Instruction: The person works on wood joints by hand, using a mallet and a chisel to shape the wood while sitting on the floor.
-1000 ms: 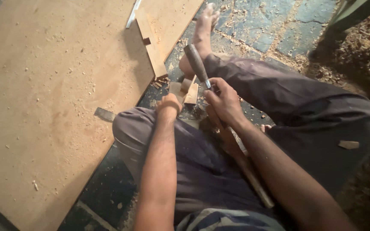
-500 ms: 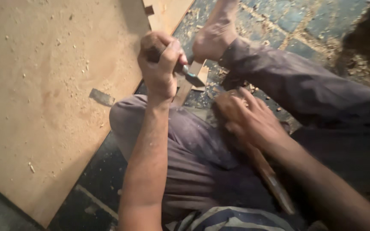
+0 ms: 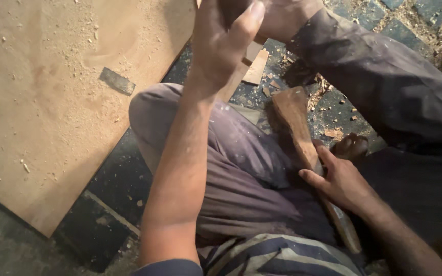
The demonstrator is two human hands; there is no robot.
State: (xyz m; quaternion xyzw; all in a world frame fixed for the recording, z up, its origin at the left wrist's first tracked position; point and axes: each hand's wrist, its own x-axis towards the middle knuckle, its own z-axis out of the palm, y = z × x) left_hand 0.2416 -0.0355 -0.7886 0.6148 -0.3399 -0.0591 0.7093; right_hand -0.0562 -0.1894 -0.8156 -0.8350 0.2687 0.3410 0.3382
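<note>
A wooden mallet [image 3: 303,148] lies lower right across the lap, the right hand [image 3: 341,179] grasping its handle. The left hand [image 3: 226,38], top centre, is clenched on something I cannot make out. A dusty plywood sheet [image 3: 52,102] fills the left; wood chips [image 3: 328,110] litter the tiled floor [image 3: 118,179].

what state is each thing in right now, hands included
left hand: raised, closed around something hidden
right hand: gripping the long brown wooden mallet
long brown wooden mallet: lying across the lap
large pale plywood sheet: flat on the floor, sawdust-strewn
small wood offcut: on the dark tiles
</note>
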